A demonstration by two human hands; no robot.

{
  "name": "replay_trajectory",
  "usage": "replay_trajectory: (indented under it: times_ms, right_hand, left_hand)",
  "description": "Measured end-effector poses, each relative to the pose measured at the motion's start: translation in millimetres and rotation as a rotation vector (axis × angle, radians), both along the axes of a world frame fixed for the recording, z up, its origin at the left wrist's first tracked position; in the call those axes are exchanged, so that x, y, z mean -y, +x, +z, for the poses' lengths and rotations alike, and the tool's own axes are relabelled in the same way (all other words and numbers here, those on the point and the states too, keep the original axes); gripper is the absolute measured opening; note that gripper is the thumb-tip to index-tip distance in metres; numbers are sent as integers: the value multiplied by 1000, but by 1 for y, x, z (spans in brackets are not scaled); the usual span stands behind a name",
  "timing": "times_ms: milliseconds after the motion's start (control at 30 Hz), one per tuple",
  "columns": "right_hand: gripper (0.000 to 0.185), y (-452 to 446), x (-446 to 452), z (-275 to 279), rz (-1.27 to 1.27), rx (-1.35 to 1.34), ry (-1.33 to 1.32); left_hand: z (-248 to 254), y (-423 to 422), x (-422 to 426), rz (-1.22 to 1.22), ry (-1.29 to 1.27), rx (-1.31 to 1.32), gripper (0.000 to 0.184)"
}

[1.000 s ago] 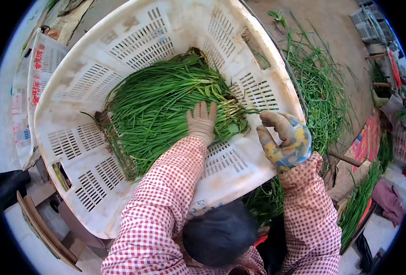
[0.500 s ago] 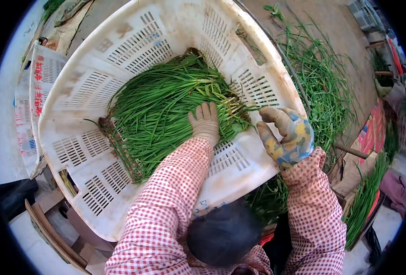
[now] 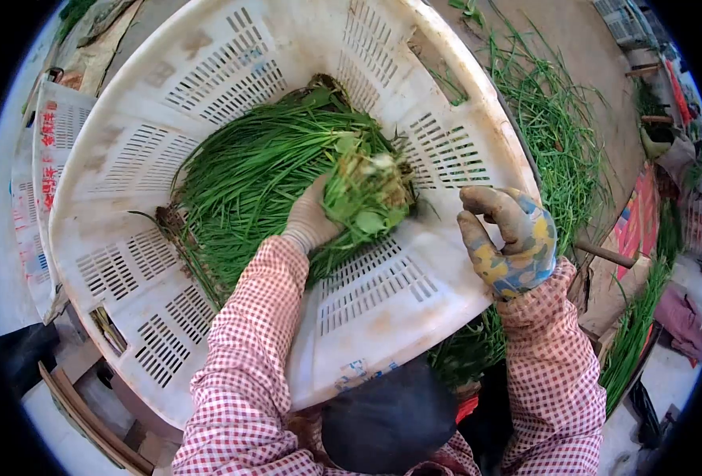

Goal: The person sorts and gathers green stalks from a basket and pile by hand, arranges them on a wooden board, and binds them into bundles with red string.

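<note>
A deep white plastic basket (image 3: 390, 313) with slotted walls fills the middle of the head view. Long green chives (image 3: 248, 159) lie heaped at its bottom. My left hand (image 3: 313, 216), in a beige glove, is closed around a bunch of chives (image 3: 371, 190) whose pale root ends face up, slightly blurred. The fingers are partly hidden behind that bunch. Over the basket's right rim hangs my right hand (image 3: 513, 238), in a blue and yellow patterned glove with beige fingers. Its fingers are curled, with a gap to the thumb and nothing visible between them.
Loose green stalks (image 3: 561, 143) are strewn over the ground right of the basket. Another row of long greens (image 3: 636, 325) lies at the lower right, near a wooden stick (image 3: 604, 254). White crates with red lettering (image 3: 49, 151) stand at the left.
My left hand, flat on the chives before, has closed on a bunch and lifted its root ends. My right hand keeps its curled shape. The view has shifted slightly.
</note>
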State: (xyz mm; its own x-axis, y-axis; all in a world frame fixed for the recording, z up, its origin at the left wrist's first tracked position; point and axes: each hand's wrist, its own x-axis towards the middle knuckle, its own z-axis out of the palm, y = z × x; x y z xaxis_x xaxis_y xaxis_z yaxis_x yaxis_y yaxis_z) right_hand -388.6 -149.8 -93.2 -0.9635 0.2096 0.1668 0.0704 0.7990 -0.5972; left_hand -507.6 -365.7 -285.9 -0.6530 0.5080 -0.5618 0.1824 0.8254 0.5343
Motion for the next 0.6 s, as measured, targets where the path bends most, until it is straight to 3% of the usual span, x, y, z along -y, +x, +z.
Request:
replay_trajectory:
  times_ms: [67, 100, 233, 400, 433, 467, 500, 533, 567, 600]
  right_hand:
    - [23, -1, -1, 0, 22, -11, 15]
    - [23, 0, 0, 0, 19, -12, 25]
    - [24, -1, 0, 1, 40, 12, 98]
    - [23, -12, 8, 2, 44, 219, 223]
    - [48, -21, 7, 9, 88, 474, 244]
    - [48, -31, 13, 3, 97, 472, 256]
    - [69, -43, 25, -12, -1, 643, 127]
    - [90, -55, 33, -24, -101, 808, -5]
    - [90, -70, 34, -30, -90, 800, 4]
    - [106, -84, 37, -35, -19, 801, -228]
  left_hand:
    - [-32, -13, 8, 61, 49, -47, 100]
    - [-67, -21, 14, 192, 112, 179, 103]
    - [-41, -34, 26, 276, 177, 257, 114]
    - [-50, -39, 43, 266, 308, 213, 113]
    - [-46, -38, 44, 285, 347, 224, 107]
    - [-43, -37, 45, 299, 387, 236, 102]
    - [-81, -35, 51, 367, 571, 337, 94]
    - [-76, -34, 51, 375, 581, 332, 94]
    - [-72, -33, 53, 431, 661, 384, 92]
    - [-64, -32, 57, 485, 737, 439, 91]
